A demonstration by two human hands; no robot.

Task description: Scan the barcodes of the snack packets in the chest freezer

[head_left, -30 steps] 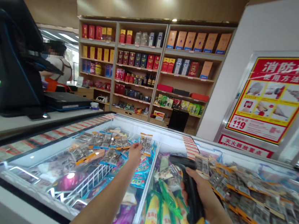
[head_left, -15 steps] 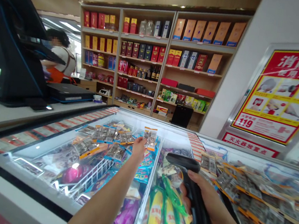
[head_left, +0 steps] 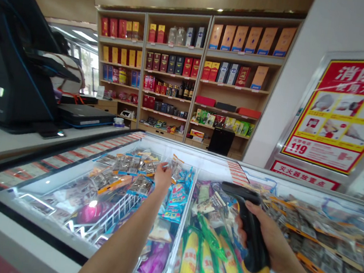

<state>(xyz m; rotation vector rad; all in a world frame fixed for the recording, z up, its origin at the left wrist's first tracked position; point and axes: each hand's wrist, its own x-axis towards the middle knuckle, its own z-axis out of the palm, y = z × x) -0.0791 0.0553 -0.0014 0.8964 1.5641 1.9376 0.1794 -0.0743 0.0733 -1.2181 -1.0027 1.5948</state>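
Observation:
My left hand [head_left: 163, 176] reaches over the open-topped freezer case and pinches the left edge of a small clear-fronted snack packet [head_left: 176, 167] with orange trim. The packet is upright and turned partly edge-on. More such packets [head_left: 128, 163] lie in a loose pile just left of that hand. Blue packets [head_left: 177, 198] lie below it. In my right hand [head_left: 262, 228] is a black and yellow barcode scanner [head_left: 252, 229], its head pointing left above the freezer. Corn cobs in green and yellow wrappers [head_left: 208, 263] lie beneath the scanner.
A white wire divider [head_left: 180, 229] splits the freezer [head_left: 56, 245]. Heaped packets [head_left: 315, 237] fill its right side. A black checkout terminal [head_left: 19, 59] stands on the counter at left, with a person [head_left: 72, 72] behind it. Shelves of boxed goods [head_left: 184, 66] line the back wall.
My left hand has drawn left with the packet, which has turned more edge-on. My right hand has carried the scanner to the right. The person behind the terminal has shifted left.

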